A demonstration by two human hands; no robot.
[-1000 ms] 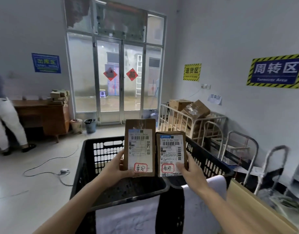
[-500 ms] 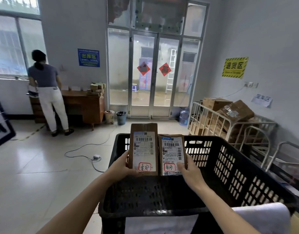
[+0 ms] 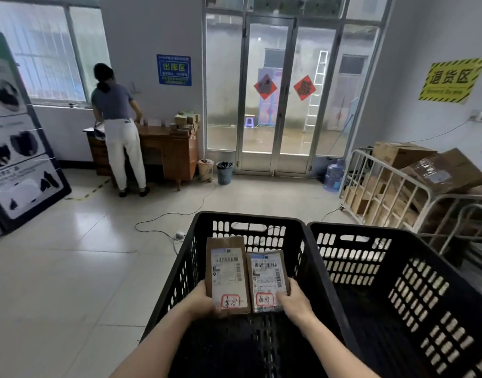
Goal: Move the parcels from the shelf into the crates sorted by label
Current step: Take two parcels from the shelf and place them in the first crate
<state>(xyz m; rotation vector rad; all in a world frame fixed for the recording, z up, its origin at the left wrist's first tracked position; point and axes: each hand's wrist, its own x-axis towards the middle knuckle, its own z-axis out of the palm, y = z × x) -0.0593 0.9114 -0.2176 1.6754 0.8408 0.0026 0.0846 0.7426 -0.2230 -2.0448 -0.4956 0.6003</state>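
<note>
Two flat parcels are held side by side over the left crate (image 3: pixel 248 217), at 6 o'clock in the view. Both long axes run 12 to 6: barcode ends toward 12, red-circled handwritten marks toward 6, labels facing the camera.

The taller parcel (image 3: pixel 225 274) is brown card with a white label. The left hand (image 3: pixel 204 299) grips its lower left corner, thumb on the face and fingers curled behind. The shorter parcel (image 3: pixel 267 281) is glossier (its label covers nearly the whole face). The right hand (image 3: pixel 295 302) pinches its lower right corner the same way. The inner edges of the parcels touch.

Both crates are black plastic with slotted walls and rounded rims. The right crate (image 3: pixel 370 233) sits against the left one, at 3 o'clock from it.

There is open tiled floor (image 3: pixel 71 268) from 9 to 11, crossed by a loose cable (image 3: pixel 163 216). A barred metal cage (image 3: pixel 384 192) of cartons crowds 2 o'clock.
</note>
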